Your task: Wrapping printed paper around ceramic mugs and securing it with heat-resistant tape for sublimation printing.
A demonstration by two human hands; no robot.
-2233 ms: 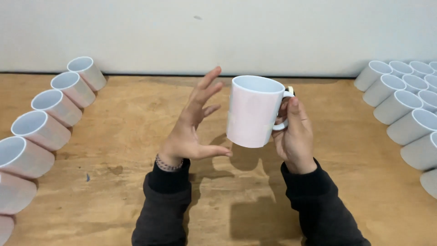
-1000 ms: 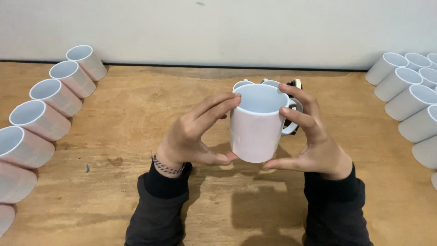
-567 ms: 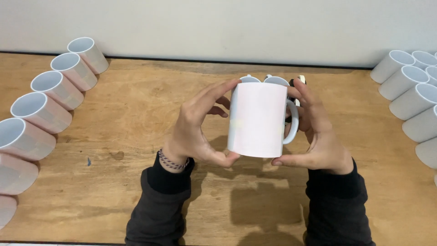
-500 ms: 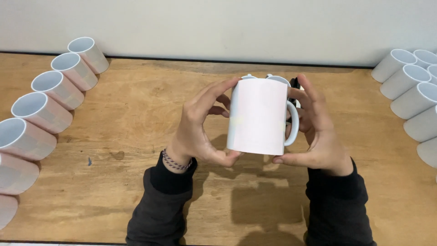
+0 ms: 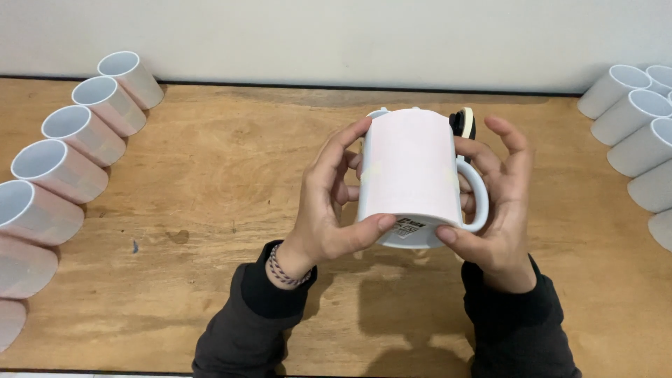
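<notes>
Mug: your white mug hangs tilted above the table.
Left hand: fingers clasp its side.
Right hand: fingers cup the handle side.

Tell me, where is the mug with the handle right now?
In the head view, the white mug is at centre, held above the wooden table between the left hand and right hand.

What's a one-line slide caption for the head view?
Both hands, left hand and right hand, hold a white mug above a wooden table, mugs lying in rows at either side.
</notes>
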